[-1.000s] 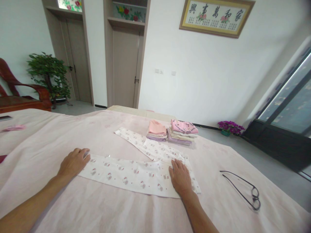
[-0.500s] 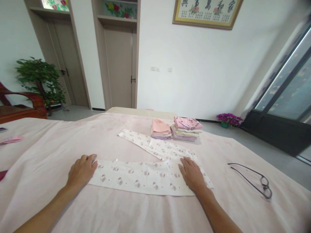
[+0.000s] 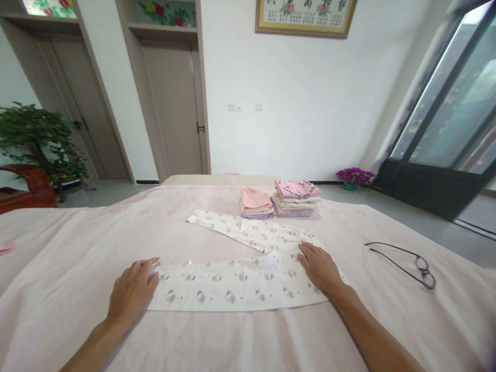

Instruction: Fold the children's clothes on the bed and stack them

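A pair of white trousers [image 3: 236,287] with a small cartoon print lies spread on the pink bed cover, its two legs fanned apart toward the left. My left hand [image 3: 134,289] rests at the cuff of the nearer leg, its fingers stretched forward over the end of the cloth. At the waist end, my right hand [image 3: 320,266] lies flat on the fabric with its fingers extended. Part of the waist is hidden beneath that hand and forearm.
Behind the trousers stand two stacks of folded clothes, one topped with peach cloth [image 3: 256,200] and one with a pink printed shirt [image 3: 297,189]. Eyeglasses [image 3: 422,269] lie to the right on the bed cover [image 3: 96,248]. A pink item [image 3: 6,248] shows at the left edge.
The view has rotated slightly, shifting the room leftward in the picture. Both hands stay on the trousers in nearly the same places, and the cloth keeps its layout.
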### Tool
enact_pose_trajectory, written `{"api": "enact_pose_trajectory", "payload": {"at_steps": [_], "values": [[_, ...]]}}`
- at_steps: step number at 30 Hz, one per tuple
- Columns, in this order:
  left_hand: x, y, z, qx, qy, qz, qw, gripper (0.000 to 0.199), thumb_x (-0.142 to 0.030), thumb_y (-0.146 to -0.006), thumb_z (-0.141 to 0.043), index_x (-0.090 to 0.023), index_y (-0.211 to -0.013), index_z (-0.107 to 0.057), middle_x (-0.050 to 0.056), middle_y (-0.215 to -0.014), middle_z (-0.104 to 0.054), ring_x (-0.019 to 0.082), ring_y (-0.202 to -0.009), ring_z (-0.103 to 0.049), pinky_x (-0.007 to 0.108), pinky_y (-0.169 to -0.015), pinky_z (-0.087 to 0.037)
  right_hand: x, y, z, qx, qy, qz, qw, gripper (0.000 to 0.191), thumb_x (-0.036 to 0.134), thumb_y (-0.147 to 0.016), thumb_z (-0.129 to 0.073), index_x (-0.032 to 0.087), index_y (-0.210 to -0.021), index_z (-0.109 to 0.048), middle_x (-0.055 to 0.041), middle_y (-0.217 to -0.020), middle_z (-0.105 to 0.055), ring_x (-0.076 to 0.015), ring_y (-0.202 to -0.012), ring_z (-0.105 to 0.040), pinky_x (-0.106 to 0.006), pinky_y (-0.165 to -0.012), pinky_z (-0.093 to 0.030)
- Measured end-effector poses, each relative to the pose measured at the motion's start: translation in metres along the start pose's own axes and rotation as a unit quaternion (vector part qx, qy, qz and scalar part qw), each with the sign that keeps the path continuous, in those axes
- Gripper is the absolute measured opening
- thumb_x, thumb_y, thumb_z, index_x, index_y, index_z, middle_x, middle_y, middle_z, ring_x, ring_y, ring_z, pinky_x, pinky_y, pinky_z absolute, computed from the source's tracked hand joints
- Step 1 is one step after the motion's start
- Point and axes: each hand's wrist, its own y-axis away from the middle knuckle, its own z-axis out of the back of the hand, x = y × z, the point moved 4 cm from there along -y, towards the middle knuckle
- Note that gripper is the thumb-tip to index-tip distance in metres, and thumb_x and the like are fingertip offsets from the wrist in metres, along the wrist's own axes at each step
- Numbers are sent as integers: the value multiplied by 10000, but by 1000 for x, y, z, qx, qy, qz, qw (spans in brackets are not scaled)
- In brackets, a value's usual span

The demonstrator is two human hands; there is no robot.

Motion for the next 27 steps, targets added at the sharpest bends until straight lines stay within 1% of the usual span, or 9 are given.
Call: {"api": "enact_pose_trajectory", "payload": {"at_steps": [2,4,8,11,14,17,20,23,27], "values": [[-7,2,1,-17,0,-37,999,445,-348,-888,-400,-248,-1278,-587,104,-1247,-608,302,-1094,-551,430,-928,-409,0,0,1,-4,-4,-4,1000,462,380,-973,-383,193,-1355,-565,-76,-1455,-514,-235,-1340,-440,-394,-1140,-265],[-12,1,-1,-16,19,-63,998,434,-340,-879,-403,-260,-1254,-606,90,-1249,-616,292,-1113,-557,414,-934,-416,-2,1,2,-14,-10,-9,1000,451,376,-970,-387,201,-1338,-581,-74,-1442,-528,-236,-1325,-456,-389,-1131,-280],[-9,-20,-7,22,95,-55,994,373,-345,-862,-437,-279,-1149,-667,45,-1233,-648,261,-1130,-582,378,-953,-434,-9,1,8,-31,-23,-30,999,448,361,-987,-330,210,-1305,-608,-64,-1391,-574,-231,-1284,-492,-365,-1103,-319],[-5,-54,-11,53,163,-26,985,345,-378,-881,-444,-263,-1098,-687,27,-1186,-682,227,-1084,-624,327,-914,-463,-20,-1,12,-39,-31,-64,997,454,349,-986,-305,209,-1286,-615,-72,-1362,-593,-242,-1243,-520,-367,-1057,-365],[-6,-96,-19,87,202,39,975,279,-342,-856,-513,-236,-1016,-716,19,-1066,-733,205,-950,-681,283,-821,-485,-37,-5,12,-45,-29,-117,992,463,340,-967,-327,177,-1315,-585,-110,-1383,-567,-269,-1211,-538,-383,-1014,-396],[-14,-138,-28,100,224,88,965,255,-260,-851,-535,-201,-1017,-720,24,-943,-759,180,-830,-710,255,-746,-491,-56,-13,6,-36,-37,-164,985,488,356,-959,-341,156,-1349,-555,-141,-1366,-573,-286,-1212,-542,-389,-997,-405],[-27,-175,-37,98,233,116,961,265,-230,-876,-533,-164,-1070,-701,41,-875,-761,172,-811,-720,235,-687,-494,-74,-26,2,-14,-60,-201,978,512,414,-959,-345,153,-1337,-571,-166,-1270,-632,-298,-1170,-582,-395,-943,-433],[-40,-204,-45,97,235,144,956,268,-262,-917,-552,-126,-1118,-665,77,-932,-742,179,-842,-710,252,-711,-515,-89,-44,1,16,-83,-219,972,527,456,-940,-400,128,-1298,-605,-193,-1182,-672,-289,-1085,-639,-369,-872,-456],[-57,-230,-55,97,220,152,959,361,-371,-930,-591,-151,-1217,-588,89,-1170,-635,203,-984,-643,394,-837,-554,-103,-68,-1,63,-106,-220,968,455,417,-840,-570,129,-1175,-678,-174,-1125,-706,-269,-1011,-673,-321,-804,-463]]}}
